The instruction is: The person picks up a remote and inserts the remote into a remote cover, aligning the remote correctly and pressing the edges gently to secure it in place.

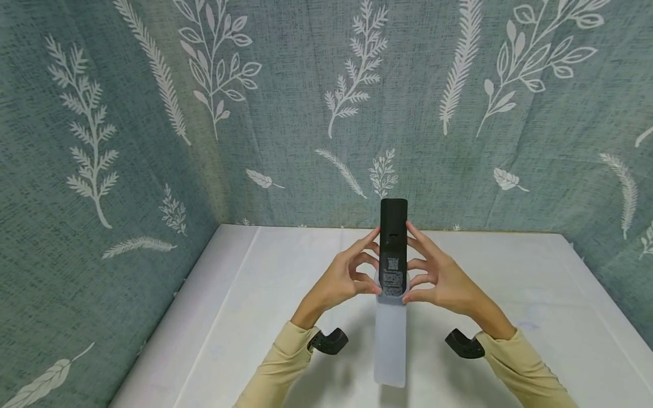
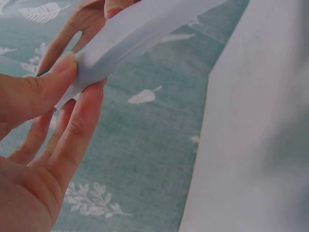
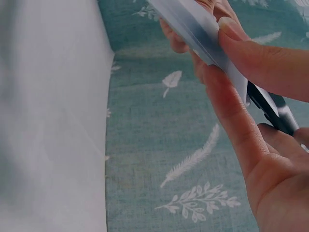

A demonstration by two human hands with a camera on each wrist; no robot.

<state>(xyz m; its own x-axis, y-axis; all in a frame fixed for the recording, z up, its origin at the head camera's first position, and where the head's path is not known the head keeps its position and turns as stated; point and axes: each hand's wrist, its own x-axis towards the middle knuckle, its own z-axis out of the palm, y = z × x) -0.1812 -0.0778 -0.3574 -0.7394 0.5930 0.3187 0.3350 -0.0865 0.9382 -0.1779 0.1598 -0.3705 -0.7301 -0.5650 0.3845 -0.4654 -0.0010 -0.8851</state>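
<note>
A black remote control is held up over the table, its back with printed labels facing the head camera. Its lower end sits inside the mouth of a translucent remote cover, whose long limp part hangs below. On the left edge, my left hand pinches the cover's rim between thumb and finger, with other fingertips against the remote's side. My right hand mirrors this on the right edge. Both wrist views show thumb and finger gripping the cover; the dark remote shows past it in the right wrist view.
Below the hands lies a white table. Green fabric with white leaf prints hangs behind it and along both sides. Black wrist bands sit on both cuffs.
</note>
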